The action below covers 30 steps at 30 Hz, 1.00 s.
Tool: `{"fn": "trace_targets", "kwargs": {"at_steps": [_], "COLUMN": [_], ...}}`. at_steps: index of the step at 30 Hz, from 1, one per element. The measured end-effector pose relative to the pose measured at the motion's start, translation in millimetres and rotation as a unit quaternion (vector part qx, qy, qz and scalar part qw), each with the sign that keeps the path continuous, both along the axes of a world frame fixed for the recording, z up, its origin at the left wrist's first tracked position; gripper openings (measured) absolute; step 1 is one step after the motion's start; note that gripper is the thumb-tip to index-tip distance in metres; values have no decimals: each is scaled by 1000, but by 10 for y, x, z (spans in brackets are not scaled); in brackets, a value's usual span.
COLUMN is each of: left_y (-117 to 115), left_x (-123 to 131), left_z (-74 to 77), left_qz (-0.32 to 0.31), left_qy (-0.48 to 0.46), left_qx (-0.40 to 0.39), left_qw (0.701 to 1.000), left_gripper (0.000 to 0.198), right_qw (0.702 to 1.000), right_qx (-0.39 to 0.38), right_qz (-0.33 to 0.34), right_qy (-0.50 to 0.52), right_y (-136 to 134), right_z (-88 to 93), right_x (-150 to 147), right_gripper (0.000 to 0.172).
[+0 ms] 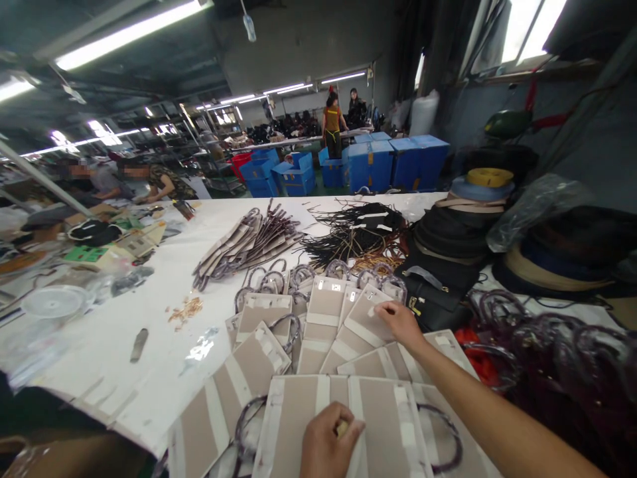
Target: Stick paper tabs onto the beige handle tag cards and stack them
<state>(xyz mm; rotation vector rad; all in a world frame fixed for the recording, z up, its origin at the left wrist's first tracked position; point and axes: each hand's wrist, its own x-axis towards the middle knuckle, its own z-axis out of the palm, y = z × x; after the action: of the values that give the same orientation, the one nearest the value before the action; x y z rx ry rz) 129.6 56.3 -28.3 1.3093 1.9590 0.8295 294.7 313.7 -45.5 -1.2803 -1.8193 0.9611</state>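
Note:
Beige bag panels (318, 325) with pale tape strips and dark wrapped loop handles (442, 438) lie fanned out and overlapping before me. My left hand (329, 439) is curled closed over the nearest, widest panel (383, 425). A yellowish bit shows between its fingers, too small to name. Farther up, my right hand (401, 323) reaches to the upper corner of a tilted panel (365, 315), its fingers pressed together there. Whether those fingertips hold anything is hidden. Small metal-looking plates show at the top of several panels.
Small gold-coloured pieces (185, 312) lie scattered to the left. Behind the panels are a bundle of long strips (249, 239) and black cords (343, 232). At right stand a black bag (438, 292), stacked rolls (452, 226) and dark handled bags (562, 372). Other people work farther off.

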Motion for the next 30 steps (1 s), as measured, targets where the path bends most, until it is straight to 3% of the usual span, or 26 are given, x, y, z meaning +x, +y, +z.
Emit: {"fn": "trace_targets", "kwargs": {"at_steps": [4,10,15,19,22,25,30], "left_y": [95,138,176,207,222,217,151], "left_x": [-85,-164,-184,-198,-205,-209,-218], "left_z": [-298,-530,-556,-546,-526,-504,-491], "left_qz": [40,31,31,29,29,35,39], "left_qy": [-44,-12,-14,-17,-18,-32,-66], "left_qx": [-40,-73,-81,-90,-85,-83,-68], "left_qw": [997,997,996,995,996,995,995], "left_gripper": [19,20,23,24,24,24,29], "right_qw": [999,992,984,961,953,951,945], "right_qx": [3,10,35,93,69,63,167], "right_qz": [-34,-74,-101,-110,-71,-56,-24], "right_qy": [-30,-102,-145,-235,-285,-299,-280], "right_y": [516,708,735,788,780,699,438], "right_z": [-214,-444,-456,-379,-337,-293,-113], "right_x": [-96,-275,-298,-236,-193,-170,-90], "right_gripper": [36,31,24,46,52,49,37]}}
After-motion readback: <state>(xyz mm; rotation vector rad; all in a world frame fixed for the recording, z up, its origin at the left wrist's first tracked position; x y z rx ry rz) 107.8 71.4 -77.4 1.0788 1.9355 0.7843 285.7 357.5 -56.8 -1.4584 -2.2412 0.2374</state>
